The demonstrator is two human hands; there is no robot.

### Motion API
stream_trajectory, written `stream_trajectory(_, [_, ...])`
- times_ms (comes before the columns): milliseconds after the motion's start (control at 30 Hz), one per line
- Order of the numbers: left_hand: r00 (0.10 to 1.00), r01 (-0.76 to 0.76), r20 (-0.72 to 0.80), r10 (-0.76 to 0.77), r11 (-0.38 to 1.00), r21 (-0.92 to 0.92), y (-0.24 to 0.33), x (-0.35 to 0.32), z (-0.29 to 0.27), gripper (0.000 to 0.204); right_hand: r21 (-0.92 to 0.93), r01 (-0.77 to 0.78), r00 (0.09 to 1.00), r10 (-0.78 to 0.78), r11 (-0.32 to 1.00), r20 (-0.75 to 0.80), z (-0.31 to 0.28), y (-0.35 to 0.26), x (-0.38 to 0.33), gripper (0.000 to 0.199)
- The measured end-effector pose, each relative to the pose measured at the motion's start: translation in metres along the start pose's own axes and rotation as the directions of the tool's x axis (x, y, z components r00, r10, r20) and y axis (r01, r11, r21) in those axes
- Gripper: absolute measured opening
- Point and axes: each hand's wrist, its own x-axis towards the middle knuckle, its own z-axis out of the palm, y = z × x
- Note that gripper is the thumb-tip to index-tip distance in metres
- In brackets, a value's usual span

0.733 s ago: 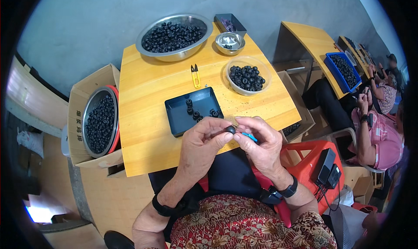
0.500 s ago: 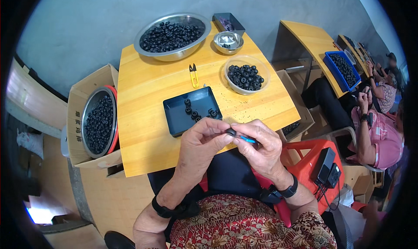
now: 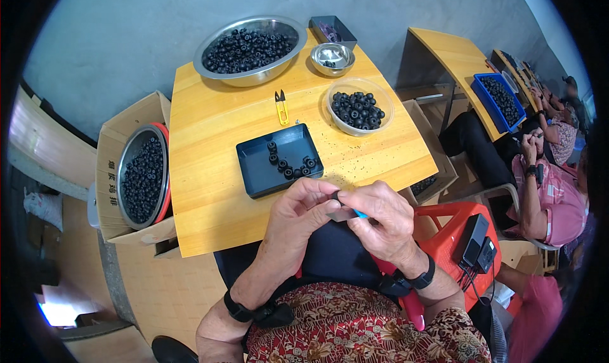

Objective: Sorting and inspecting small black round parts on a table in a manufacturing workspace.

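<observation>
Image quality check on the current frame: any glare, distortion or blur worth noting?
Head view: black rim, edges of the table bowed by the fisheye; head view: blown-out bright patch at lower left; head view: far co-workers look small and soft; head view: the black bead in the left hand is mostly hidden.

Clearance about the left hand (image 3: 295, 214): open tabletop (image 3: 206, 201), 9 o'clock; obstacles, shallow tray (image 3: 256, 165), 11 to 12; round tub (image 3: 360, 132), 1 o'clock.

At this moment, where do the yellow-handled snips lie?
In the head view, the yellow-handled snips lie on the wooden table, just beyond the dark tray and to the left of the clear tub of black beads.
</observation>
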Motion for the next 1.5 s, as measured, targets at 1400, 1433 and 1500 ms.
stream_trajectory(1400, [0.985, 0.148, 0.144, -0.097, 0.902, -0.405, -0.017, 0.001, -0.011, 0.015, -0.398, 0.293, 0.956, -0.272, 0.869, 0.109, -0.018, 0.002, -0.002, 0.046])
stream_trajectory(1433, [0.979, 0.144, 0.19, -0.068, 0.895, -0.423, -0.018, 0.001, -0.012, 0.015, -0.398, 0.293, 0.956, -0.272, 0.869, 0.11, -0.017, 0.003, -0.002, 0.046])
stream_trajectory(1500, [0.984, 0.119, 0.171, -0.053, 0.908, -0.402, -0.017, 0.001, -0.012, 0.014, -0.391, 0.339, 0.94, -0.323, 0.855, 0.108, -0.015, 0.007, -0.002, 0.045])
